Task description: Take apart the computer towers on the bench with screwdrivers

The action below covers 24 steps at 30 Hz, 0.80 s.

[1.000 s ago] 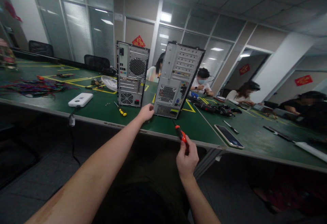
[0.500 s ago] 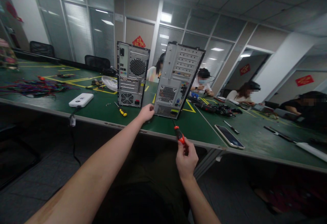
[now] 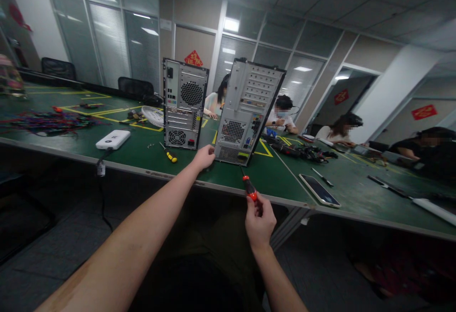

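Two computer cases stand upright on the green table, backs toward me: a narrower case (image 3: 185, 105) on the left and a wider case (image 3: 249, 112) on the right. My left hand (image 3: 204, 157) is at the wider case's lower left corner, fingers closed; whether they grip its edge is hidden. My right hand (image 3: 261, 219) pinches the handle end of a red and black screwdriver (image 3: 249, 187). Its shaft points up to the bottom edge of the wider case. A yellow and black screwdriver (image 3: 170, 154) lies below the narrower case.
A white power bank (image 3: 113, 139) with a cable and a heap of coloured wires (image 3: 53, 121) lie left. A phone (image 3: 319, 190), a pen (image 3: 322, 177) and black cables (image 3: 313, 152) lie right. Several people sit across and to the right. The table's front edge (image 3: 228, 189) runs before me.
The screwdriver's handle has shifted very slightly in my right hand. Behind the cases, a person's hand now shows between them. My left hand stays in place.
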Tool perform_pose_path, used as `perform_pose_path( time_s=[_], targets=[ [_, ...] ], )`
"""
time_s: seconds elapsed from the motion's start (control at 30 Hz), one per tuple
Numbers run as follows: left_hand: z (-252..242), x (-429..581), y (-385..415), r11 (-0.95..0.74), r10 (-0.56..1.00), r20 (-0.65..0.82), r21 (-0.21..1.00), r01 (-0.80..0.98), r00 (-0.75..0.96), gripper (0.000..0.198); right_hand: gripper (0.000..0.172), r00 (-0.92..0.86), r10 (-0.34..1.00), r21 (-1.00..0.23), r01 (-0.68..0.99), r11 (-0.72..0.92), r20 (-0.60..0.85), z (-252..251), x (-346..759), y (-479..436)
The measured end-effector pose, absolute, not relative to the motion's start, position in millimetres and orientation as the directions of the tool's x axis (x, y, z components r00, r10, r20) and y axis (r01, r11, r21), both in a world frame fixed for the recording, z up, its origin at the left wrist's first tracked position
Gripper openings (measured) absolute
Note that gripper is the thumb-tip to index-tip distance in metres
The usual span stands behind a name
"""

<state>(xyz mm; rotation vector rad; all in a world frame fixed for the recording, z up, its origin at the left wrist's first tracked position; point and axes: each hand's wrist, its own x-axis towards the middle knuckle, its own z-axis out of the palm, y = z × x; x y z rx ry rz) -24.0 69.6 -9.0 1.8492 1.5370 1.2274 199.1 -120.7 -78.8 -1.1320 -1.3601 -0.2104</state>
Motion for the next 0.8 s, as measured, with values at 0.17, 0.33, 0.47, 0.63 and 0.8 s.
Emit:
perform_pose_path(
  time_s=[0.17,0.33,0.47,0.63,0.8],
  targets=[
    [-7,-24,67,-0.277,0.942,0.337,0.790,0.547,-0.009,0.026,0.026,0.186,0.417,-0.405,0.744,0.532,0.890,-76,199,-122],
    [-12,-26,72,-0.293,0.939,0.345,0.789,0.540,0.006,0.026,0.028,0.296,0.469,-0.522,0.702,0.484,0.832,-80,198,-120],
    [-13,-26,73,-0.284,0.942,0.335,0.793,0.538,0.005,0.026,0.031,0.309,0.494,-0.549,0.691,0.471,0.813,-80,200,-120],
    [-14,-27,74,-0.290,0.940,0.340,0.789,0.542,0.008,0.026,0.026,0.182,0.430,-0.412,0.739,0.533,0.884,-76,199,-122],
    [-16,-27,78,-0.297,0.938,0.346,0.787,0.542,0.011,0.026,0.025,0.249,0.462,-0.481,0.724,0.495,0.851,-80,199,-120]
  ],
)
